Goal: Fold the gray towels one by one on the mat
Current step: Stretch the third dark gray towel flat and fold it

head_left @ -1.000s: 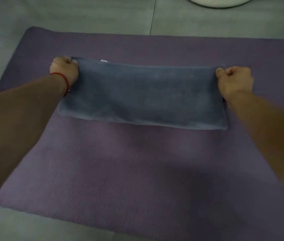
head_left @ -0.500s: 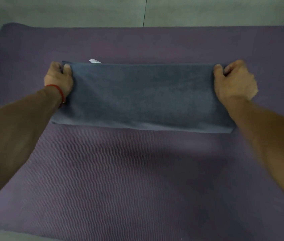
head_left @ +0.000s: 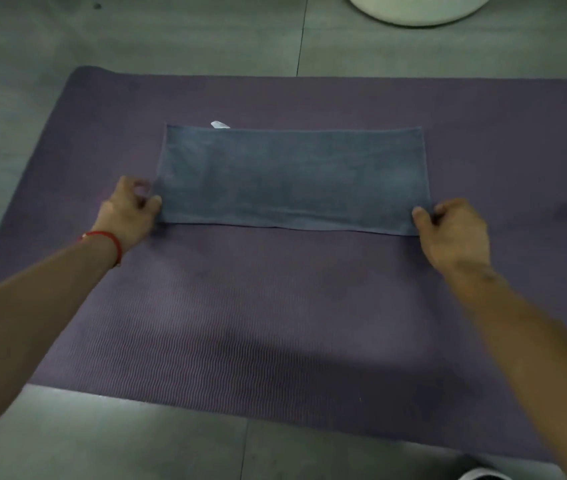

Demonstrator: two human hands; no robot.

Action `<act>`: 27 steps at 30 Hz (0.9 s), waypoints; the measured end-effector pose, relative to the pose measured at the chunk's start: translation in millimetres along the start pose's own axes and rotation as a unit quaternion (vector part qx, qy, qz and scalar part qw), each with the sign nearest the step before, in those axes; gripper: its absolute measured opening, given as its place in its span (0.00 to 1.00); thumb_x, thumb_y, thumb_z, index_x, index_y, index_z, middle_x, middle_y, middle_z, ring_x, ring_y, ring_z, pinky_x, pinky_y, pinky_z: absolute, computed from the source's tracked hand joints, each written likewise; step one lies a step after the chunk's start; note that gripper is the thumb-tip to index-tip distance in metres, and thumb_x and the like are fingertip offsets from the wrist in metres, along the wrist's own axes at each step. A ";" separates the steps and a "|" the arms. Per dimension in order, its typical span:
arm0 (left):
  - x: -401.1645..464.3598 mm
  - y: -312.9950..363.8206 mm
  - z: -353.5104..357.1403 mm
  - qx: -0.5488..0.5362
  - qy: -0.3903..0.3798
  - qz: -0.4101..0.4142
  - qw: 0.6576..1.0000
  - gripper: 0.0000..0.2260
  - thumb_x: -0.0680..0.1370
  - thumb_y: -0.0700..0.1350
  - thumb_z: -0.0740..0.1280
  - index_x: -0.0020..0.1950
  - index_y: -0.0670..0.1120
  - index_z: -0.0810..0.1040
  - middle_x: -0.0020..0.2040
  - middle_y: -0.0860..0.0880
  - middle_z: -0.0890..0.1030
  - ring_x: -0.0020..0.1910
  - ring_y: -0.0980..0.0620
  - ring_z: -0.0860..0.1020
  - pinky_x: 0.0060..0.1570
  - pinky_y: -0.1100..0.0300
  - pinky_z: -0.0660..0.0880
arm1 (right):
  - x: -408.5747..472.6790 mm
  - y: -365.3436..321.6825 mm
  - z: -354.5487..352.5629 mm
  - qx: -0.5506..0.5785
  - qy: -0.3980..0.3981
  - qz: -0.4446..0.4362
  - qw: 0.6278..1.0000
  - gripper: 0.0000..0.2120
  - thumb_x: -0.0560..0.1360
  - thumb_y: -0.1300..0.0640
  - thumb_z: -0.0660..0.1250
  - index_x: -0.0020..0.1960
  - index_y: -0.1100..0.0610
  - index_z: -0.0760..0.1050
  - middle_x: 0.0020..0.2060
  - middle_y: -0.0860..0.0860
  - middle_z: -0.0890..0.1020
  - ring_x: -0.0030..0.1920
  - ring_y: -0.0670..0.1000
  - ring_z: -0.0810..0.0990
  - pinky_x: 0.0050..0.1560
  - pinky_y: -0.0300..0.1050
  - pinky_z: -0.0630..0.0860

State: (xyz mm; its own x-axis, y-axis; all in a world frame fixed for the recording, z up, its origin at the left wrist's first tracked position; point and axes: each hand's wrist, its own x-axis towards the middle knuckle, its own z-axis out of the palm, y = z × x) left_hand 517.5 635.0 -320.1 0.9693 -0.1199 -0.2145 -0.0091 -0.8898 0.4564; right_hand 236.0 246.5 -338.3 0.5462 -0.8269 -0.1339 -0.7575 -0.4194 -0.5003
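Observation:
A gray towel [head_left: 292,178] lies flat on the purple mat [head_left: 275,323] as a long folded rectangle, with a small white tag [head_left: 219,124] sticking out at its far edge. My left hand [head_left: 129,213], with a red band on the wrist, pinches the towel's near left corner. My right hand [head_left: 452,230] pinches the near right corner. Both forearms reach in from the bottom corners of the view.
The mat lies on a grey tiled floor [head_left: 171,29]. A white round object [head_left: 417,8] sits on the floor beyond the mat at the top right. A white shape [head_left: 483,474] shows at the bottom right edge.
Both hands let go of the towel's far corners and moved toward me to its near corners. The towel now lies flat on the mat.

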 end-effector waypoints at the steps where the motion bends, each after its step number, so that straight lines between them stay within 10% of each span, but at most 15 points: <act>1: -8.6 -1.4 3.4 0.026 -0.013 -0.005 1.000 0.19 0.81 0.50 0.66 0.70 0.45 0.71 0.58 0.42 0.81 0.59 0.40 0.78 0.60 0.50 0.73 | -2.4 -3.9 0.8 -0.016 -0.003 0.009 1.000 0.23 0.79 0.43 0.67 0.57 0.64 0.75 0.54 0.63 0.81 0.57 0.65 0.78 0.53 0.53 0.74; 6: -20.0 28.4 12.6 0.097 0.034 -0.015 0.995 0.20 0.77 0.42 0.67 0.67 0.41 0.70 0.65 0.34 0.74 0.65 0.32 0.71 0.62 0.42 0.70 | -4.0 -30.6 -4.9 -0.054 -0.023 0.127 0.990 0.31 0.78 0.44 0.69 0.67 0.68 0.67 0.64 0.66 0.75 0.65 0.69 0.74 0.60 0.61 0.74; 12: -86.7 148.0 93.7 0.209 0.022 0.326 0.922 0.27 0.80 0.56 0.58 0.79 0.57 0.60 0.82 0.45 0.51 0.81 0.39 0.49 0.73 0.30 0.50 | 10.9 -23.1 -12.9 0.034 -0.093 0.177 0.979 0.22 0.73 0.42 0.72 0.55 0.60 0.80 0.49 0.59 0.84 0.48 0.61 0.84 0.51 0.53 0.82; 19: -92.4 224.3 186.3 0.243 -0.067 0.286 0.924 0.27 0.82 0.62 0.40 0.82 0.59 0.42 0.83 0.48 0.41 0.80 0.40 0.38 0.72 0.28 0.39 | 9.8 -14.2 -16.2 0.142 -0.106 0.193 0.965 0.21 0.76 0.47 0.71 0.29 0.55 0.70 0.31 0.52 0.75 0.38 0.56 0.77 0.45 0.47 0.75; 24: -88.2 220.7 190.5 0.252 -0.074 0.290 0.920 0.29 0.81 0.65 0.39 0.81 0.59 0.39 0.82 0.47 0.38 0.80 0.39 0.36 0.72 0.29 0.38 | -5.7 -9.7 -12.6 0.159 -0.047 0.126 0.978 0.12 0.76 0.47 0.70 0.44 0.56 0.78 0.38 0.50 0.81 0.41 0.51 0.79 0.46 0.44 0.76; 27: -77.4 228.0 171.7 0.239 -0.183 0.272 0.914 0.31 0.81 0.66 0.48 0.80 0.61 0.38 0.81 0.50 0.33 0.79 0.42 0.31 0.73 0.31 0.34 | -9.1 -30.6 -16.5 0.212 0.003 0.102 0.972 0.08 0.75 0.52 0.69 0.44 0.55 0.74 0.34 0.47 0.77 0.33 0.44 0.73 0.30 0.29 0.68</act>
State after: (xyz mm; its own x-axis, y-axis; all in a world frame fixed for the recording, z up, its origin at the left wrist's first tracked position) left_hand 398.2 365.8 -347.8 0.6430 -0.6637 -0.3821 -0.6567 -0.7345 0.1710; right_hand 248.3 260.6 -307.6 0.3970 -0.8795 -0.2623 -0.6333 -0.0556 -0.7719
